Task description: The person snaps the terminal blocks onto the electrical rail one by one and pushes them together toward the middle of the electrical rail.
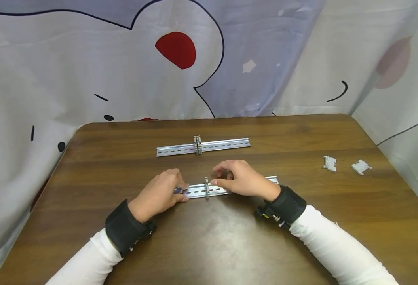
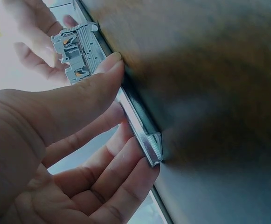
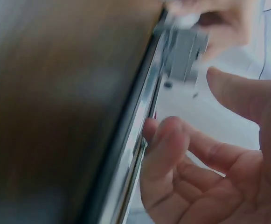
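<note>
Pinching the near rail [image 1: 196, 191] toward its left end with the left hand [image 1: 159, 194], presumably to prevent sliding on the table [image 1: 209, 237]; poising the right hand [image 1: 244, 178], with thumb and fingers apart, beside the grey block [image 1: 207, 188] upright across the rail, likely for easy access.

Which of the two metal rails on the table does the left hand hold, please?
The nearer rail: the left hand grips it near its left end. The farther rail lies untouched behind it.
</note>
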`<state>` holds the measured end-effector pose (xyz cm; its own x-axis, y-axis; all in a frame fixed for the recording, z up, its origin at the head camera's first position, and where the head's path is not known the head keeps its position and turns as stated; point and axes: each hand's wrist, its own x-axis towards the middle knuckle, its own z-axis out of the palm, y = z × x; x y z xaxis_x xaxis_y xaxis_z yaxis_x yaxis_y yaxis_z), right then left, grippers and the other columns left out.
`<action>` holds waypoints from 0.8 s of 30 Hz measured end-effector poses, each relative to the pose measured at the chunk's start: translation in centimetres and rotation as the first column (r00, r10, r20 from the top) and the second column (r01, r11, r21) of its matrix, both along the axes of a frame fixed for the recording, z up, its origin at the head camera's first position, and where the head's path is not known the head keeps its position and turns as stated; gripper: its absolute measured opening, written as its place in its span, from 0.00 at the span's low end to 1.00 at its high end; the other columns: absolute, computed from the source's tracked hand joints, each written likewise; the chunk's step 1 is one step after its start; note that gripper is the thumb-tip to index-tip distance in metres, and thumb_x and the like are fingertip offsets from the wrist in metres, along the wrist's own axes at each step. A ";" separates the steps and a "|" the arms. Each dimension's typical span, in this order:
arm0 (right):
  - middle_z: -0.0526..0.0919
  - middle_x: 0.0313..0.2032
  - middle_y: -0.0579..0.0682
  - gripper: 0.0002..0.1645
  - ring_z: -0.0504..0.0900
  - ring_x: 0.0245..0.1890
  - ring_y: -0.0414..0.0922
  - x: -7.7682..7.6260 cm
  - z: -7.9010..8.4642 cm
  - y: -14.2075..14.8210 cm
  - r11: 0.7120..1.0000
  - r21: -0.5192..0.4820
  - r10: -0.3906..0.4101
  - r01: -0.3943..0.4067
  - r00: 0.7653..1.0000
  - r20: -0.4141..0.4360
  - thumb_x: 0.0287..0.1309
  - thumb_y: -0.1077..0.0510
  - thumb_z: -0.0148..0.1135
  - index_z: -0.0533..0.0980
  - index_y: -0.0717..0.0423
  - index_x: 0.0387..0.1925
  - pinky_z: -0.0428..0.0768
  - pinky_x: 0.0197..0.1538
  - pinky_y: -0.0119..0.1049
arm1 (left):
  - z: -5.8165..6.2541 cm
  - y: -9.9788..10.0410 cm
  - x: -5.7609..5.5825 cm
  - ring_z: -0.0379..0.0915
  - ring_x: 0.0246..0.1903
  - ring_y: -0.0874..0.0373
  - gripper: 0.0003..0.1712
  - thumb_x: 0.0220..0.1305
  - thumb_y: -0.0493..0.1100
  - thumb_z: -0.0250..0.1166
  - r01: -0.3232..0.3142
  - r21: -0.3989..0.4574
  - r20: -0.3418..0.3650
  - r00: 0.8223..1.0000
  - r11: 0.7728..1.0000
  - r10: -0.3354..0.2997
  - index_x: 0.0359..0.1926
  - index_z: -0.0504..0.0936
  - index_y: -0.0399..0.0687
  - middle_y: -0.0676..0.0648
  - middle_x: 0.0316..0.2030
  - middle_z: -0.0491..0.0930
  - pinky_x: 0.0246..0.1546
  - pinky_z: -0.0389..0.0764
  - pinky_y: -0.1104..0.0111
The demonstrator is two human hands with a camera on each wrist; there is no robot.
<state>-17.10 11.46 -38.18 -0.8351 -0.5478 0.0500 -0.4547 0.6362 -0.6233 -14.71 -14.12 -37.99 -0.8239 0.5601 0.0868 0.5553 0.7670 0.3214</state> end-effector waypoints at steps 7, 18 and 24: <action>0.89 0.37 0.50 0.22 0.80 0.23 0.41 -1.3 0.0 5.0 0.973 0.096 -0.200 0.209 0.976 -0.090 0.63 0.48 0.62 0.82 0.59 0.50 0.77 0.31 0.35 | 0.1 -0.4 0.2 0.79 0.36 0.53 0.19 0.48 0.44 0.79 -0.019 0.008 0.025 1.000 1.000 0.019 0.42 0.91 0.42 0.47 0.33 0.82 0.34 0.78 0.64; 0.70 0.63 0.74 0.48 0.64 0.63 0.72 -3.3 1.3 21.7 0.812 0.275 -0.539 0.516 0.842 0.011 0.70 0.30 0.32 0.68 0.67 0.65 0.64 0.61 0.66 | 0.0 0.0 -0.1 0.79 0.35 0.53 0.19 0.49 0.45 0.78 0.010 0.008 0.036 0.999 1.000 -0.011 0.43 0.90 0.42 0.47 0.33 0.82 0.33 0.77 0.65; 0.70 0.60 0.78 0.48 0.63 0.60 0.77 -2.5 2.0 26.6 0.747 0.395 -0.583 0.534 0.813 0.004 0.70 0.32 0.35 0.69 0.72 0.62 0.65 0.57 0.70 | 0.0 -0.1 0.0 0.79 0.34 0.53 0.20 0.49 0.45 0.78 0.000 0.014 0.060 0.998 1.000 -0.001 0.44 0.90 0.42 0.47 0.33 0.81 0.31 0.76 0.67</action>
<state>-19.61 38.05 -36.19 -0.9829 0.0614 -0.1735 0.1156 0.9394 -0.3228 -14.73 -14.21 -37.94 -0.8274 0.5598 0.0449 0.5351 0.7616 0.3654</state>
